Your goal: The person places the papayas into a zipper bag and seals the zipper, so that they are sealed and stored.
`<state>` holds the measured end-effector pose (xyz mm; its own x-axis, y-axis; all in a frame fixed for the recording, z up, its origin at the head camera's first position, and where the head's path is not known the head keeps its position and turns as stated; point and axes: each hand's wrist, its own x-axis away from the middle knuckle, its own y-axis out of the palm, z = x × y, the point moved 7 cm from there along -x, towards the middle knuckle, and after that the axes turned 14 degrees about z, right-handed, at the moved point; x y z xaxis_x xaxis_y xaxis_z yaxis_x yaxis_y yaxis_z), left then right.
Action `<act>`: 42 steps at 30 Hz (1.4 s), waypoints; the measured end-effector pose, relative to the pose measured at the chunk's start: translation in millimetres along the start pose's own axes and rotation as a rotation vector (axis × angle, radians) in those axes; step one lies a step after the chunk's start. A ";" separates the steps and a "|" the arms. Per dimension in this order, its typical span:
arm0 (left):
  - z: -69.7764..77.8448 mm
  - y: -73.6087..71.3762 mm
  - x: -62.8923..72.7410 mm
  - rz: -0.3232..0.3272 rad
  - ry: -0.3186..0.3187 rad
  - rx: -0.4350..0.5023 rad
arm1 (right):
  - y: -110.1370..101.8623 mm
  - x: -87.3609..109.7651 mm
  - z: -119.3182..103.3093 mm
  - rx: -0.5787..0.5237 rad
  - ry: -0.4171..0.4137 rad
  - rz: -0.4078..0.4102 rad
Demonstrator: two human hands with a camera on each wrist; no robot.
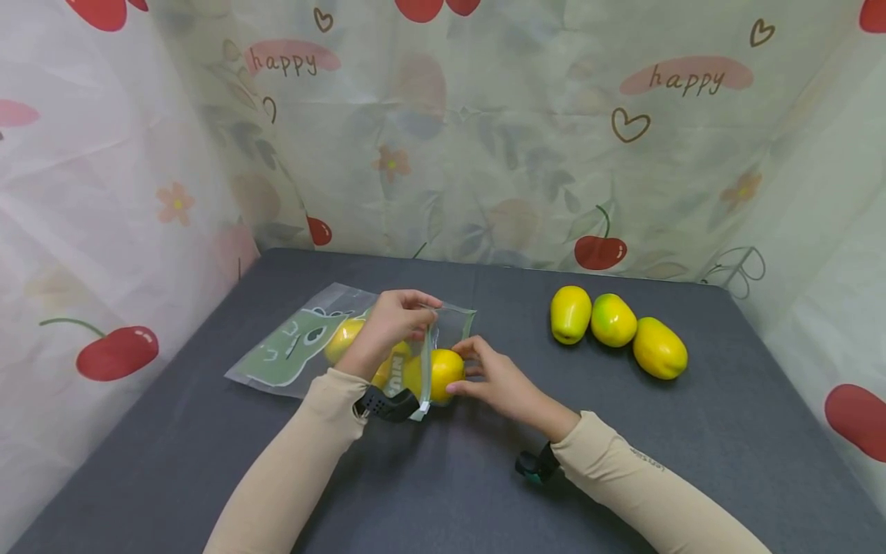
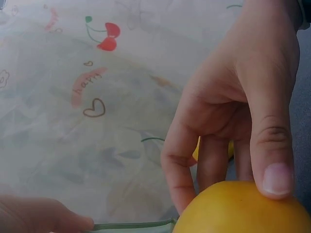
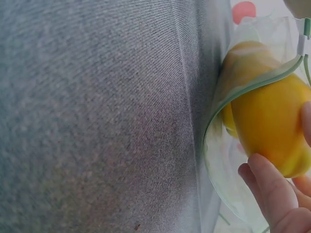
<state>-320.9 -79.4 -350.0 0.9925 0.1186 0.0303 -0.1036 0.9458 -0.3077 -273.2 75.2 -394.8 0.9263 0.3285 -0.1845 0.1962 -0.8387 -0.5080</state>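
A clear zip bag (image 1: 285, 350) with a green cartoon animal print lies on the dark table, its mouth towards the right. Yellow mango-like fruits (image 1: 344, 338) show through its plastic. My left hand (image 1: 393, 327) reaches over the bag and pinches the rim of the mouth, thumb beside the green zip strip (image 2: 136, 225) in the left wrist view. Thumb and fingers of my right hand (image 1: 501, 383) grip another yellow fruit (image 1: 447, 374) at the mouth. In the right wrist view that fruit (image 3: 272, 124) is partly inside the opening, its near end sticking out.
Three more yellow fruits (image 1: 613, 320) lie in a slanting row at the back right of the table (image 1: 526, 508). A printed curtain (image 1: 484, 154) hangs behind the table and along both sides. Each wrist wears a black band (image 1: 538, 465).
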 end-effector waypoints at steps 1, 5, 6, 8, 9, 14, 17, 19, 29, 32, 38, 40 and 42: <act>0.1 0.3 -0.3 0.001 0.000 0.000 | -0.3 0.0 0.3 -0.005 0.007 0.002; 0.6 0.6 -0.8 0.005 -0.003 0.001 | -1.3 0.3 0.3 0.005 0.007 0.010; 0.7 0.5 -0.8 0.005 -0.001 -0.001 | -1.5 0.2 0.3 0.009 0.005 0.012; 0.6 0.7 -0.6 0.000 0.003 -0.007 | -1.4 0.0 -0.4 0.012 0.002 0.016; 0.6 0.7 -0.3 -0.002 0.005 -0.011 | -1.3 -0.3 -0.7 0.013 0.001 0.020; 0.2 1.6 -0.3 0.001 0.001 -0.017 | -0.6 -0.5 -4.2 0.027 -0.007 0.039; 0.4 1.9 -0.5 0.003 0.000 -0.017 | 0.0 0.2 -6.7 0.045 -0.008 0.051; 0.9 2.1 -0.3 0.002 0.003 -0.020 | 0.3 0.6 -8.0 0.056 -0.003 0.059; 0.6 3.0 0.3 -0.007 0.005 -0.020 | 3.9 0.9 -13.2 0.049 -0.021 0.070; 0.4 2.8 0.2 -0.006 0.001 -0.014 | 4.8 1.1 -14.3 0.042 -0.035 0.063; 1.3 3.3 0.9 -0.021 0.001 -0.017 | 6.8 1.4 -14.8 0.039 -0.045 0.041; 1.7 3.2 1.0 -0.022 -0.004 -0.016 | 7.7 1.6 -15.0 0.039 -0.047 0.030; 2.1 2.9 1.1 -0.021 -0.004 -0.013 | 8.8 1.9 -15.1 0.042 -0.050 0.018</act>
<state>-320.2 -75.9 -348.9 0.9942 0.1002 0.0402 -0.0823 0.9439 -0.3197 -264.9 61.9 -387.0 0.9121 0.3354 -0.2356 0.1646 -0.8261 -0.5390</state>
